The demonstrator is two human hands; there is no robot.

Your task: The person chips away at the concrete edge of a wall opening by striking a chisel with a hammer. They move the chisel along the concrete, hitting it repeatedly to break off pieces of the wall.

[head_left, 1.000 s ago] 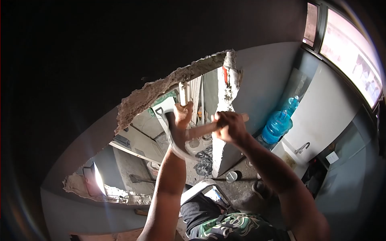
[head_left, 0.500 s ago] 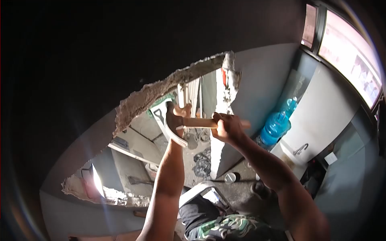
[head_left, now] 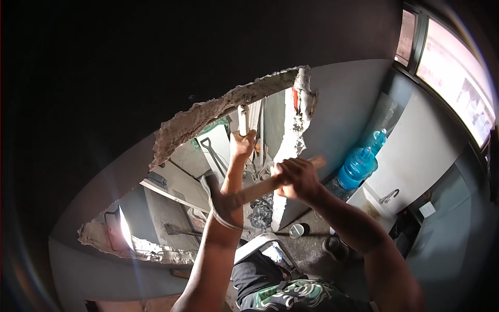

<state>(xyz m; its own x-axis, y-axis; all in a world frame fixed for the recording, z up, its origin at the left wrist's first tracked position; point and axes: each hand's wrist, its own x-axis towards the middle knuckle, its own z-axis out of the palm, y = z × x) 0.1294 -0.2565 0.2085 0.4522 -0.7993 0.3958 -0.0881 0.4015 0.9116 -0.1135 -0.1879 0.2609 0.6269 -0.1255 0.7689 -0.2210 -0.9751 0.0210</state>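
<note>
My left hand [head_left: 243,143] reaches up through a ragged hole in the wall, its fingers wrapped round a thick, pale chisel [head_left: 243,122]. The chisel stands nearly upright, its upper end at the broken wall edge [head_left: 208,114]; whether it touches is hard to tell. Lower and to the right, my right hand [head_left: 297,179] grips a hammer [head_left: 252,192] by its wooden handle. The hammer's dark, slightly blurred head is in front of my left forearm, well below the chisel.
Blue water bottles [head_left: 358,166] stand at the right, near a sink with a tap [head_left: 389,196]. Beyond the hole are a shovel [head_left: 213,153] and rubble. A white can [head_left: 296,230] is on the floor. Under me is a ladder-like frame [head_left: 260,244]. A bright window [head_left: 455,73] is upper right.
The hammer head has swung down and slightly left, away from the chisel, and its handle is now tilted. My right hand has dropped a little. My left hand still holds the chisel.
</note>
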